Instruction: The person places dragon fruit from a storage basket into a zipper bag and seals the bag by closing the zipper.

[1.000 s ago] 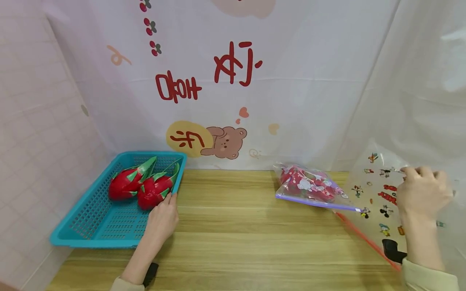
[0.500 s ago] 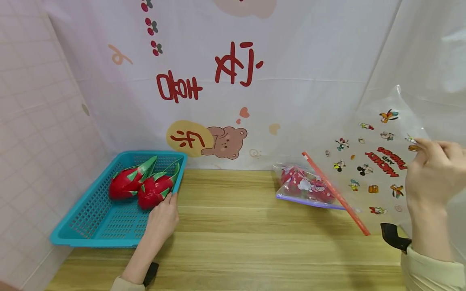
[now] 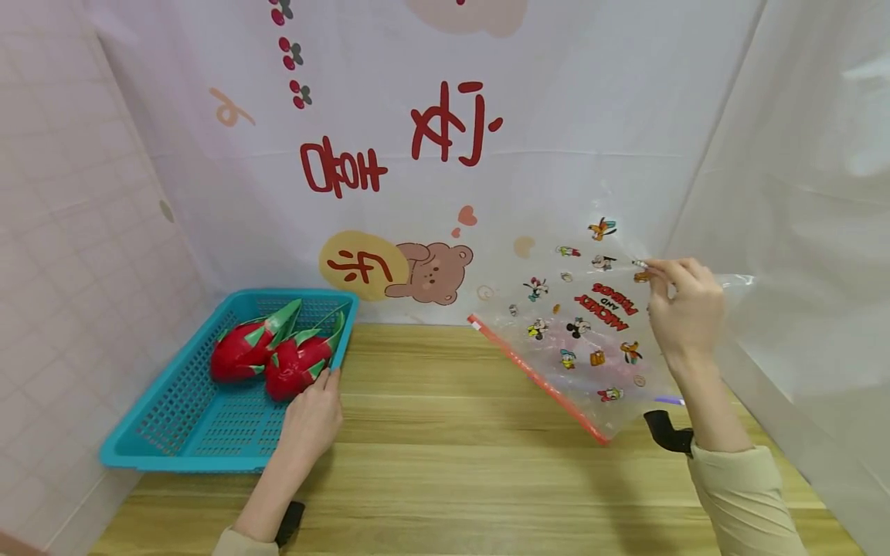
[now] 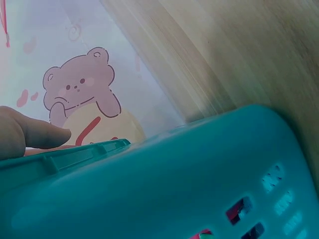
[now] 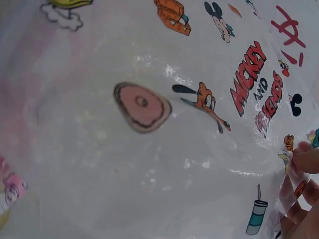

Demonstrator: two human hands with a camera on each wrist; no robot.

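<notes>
The plastic bag (image 3: 580,340), clear with cartoon prints, is held up tilted over the right side of the table (image 3: 445,498), its red strip (image 3: 535,374) slanting along the lower left edge. The right hand (image 3: 684,313) pinches it between thumb and fingers. Behind it, a purple strip (image 3: 669,401) shows partly. The left hand (image 3: 313,417) grips the right rim of the blue basket (image 3: 188,465), just beside two red fruits (image 3: 239,353) with green leaves lying inside.

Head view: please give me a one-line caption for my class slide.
Right hand pinches a clear printed bag; left hand holds a blue basket with two red fruits.
</notes>
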